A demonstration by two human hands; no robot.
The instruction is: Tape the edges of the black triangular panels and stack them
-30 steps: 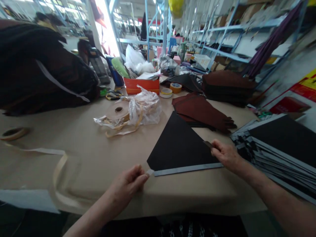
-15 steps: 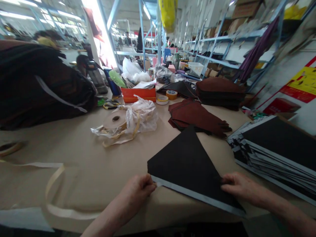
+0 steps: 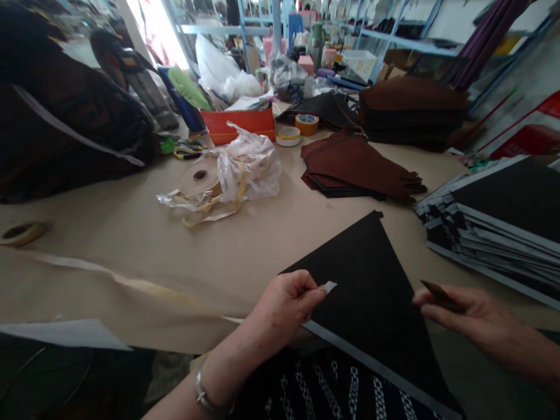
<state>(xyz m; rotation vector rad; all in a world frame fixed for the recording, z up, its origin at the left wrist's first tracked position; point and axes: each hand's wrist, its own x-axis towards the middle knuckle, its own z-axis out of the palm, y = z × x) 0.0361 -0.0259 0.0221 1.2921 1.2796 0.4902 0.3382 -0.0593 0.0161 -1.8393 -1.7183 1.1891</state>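
Pinched in my left hand (image 3: 286, 306) is the end of a pale tape strip (image 3: 330, 287), its tip poking out past the fingers. The strip runs back left over the table to a small tape roll (image 3: 24, 234). Between my hands lies a black pointed panel (image 3: 371, 274) with a grey strip along its near edge, which hangs over the table's front. My right hand (image 3: 476, 318), just right of the panel, is closed on a thin dark pointed tool (image 3: 440, 294); its exact kind is unclear.
At right sits a stack of black panels with grey edges (image 3: 503, 221). Brown pieces (image 3: 354, 160) lie beyond the panel. A big tape roll (image 3: 199, 178) in plastic, an orange box (image 3: 236, 125), scissors (image 3: 190, 150) and a dark fabric pile (image 3: 65, 128) are farther left.
My left hand has left the panel's corner and moved right, over the panel, with the tape end. The dark tool now shows in my right hand. The panel has shifted nearer and right.
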